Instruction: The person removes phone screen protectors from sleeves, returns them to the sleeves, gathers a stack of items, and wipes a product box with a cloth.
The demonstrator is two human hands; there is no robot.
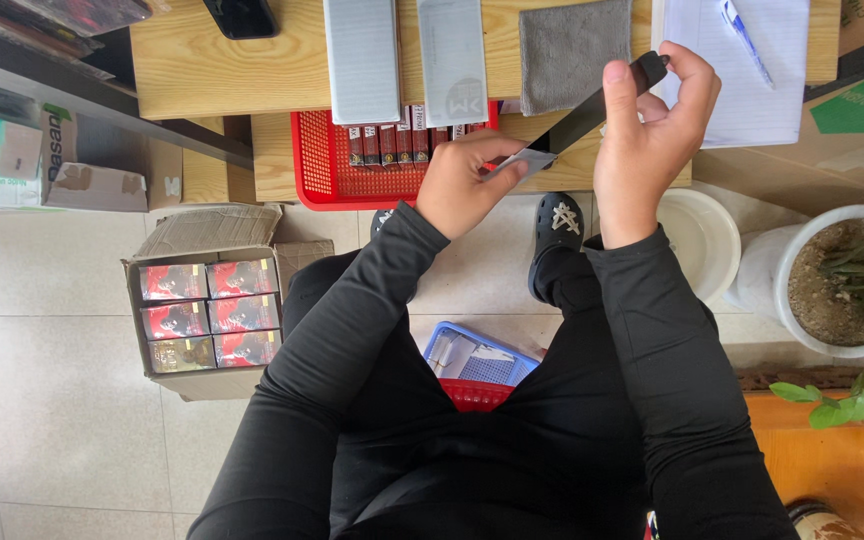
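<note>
Overhead, knife [580, 120] between both hands [467, 182]

Left hand [464, 180] pinching, fingers curled; right hand [652, 130] raised just beside it (thumb and fingers clamped), both forearms extended forward.

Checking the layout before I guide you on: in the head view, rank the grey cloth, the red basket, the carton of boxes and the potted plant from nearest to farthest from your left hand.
From the left hand:
1. Red basket, just beyond it on the bench.
2. Grey cloth, ahead and to the right.
3. Carton of boxes, on the floor to the left.
4. Potted plant, far right on the floor.
</note>
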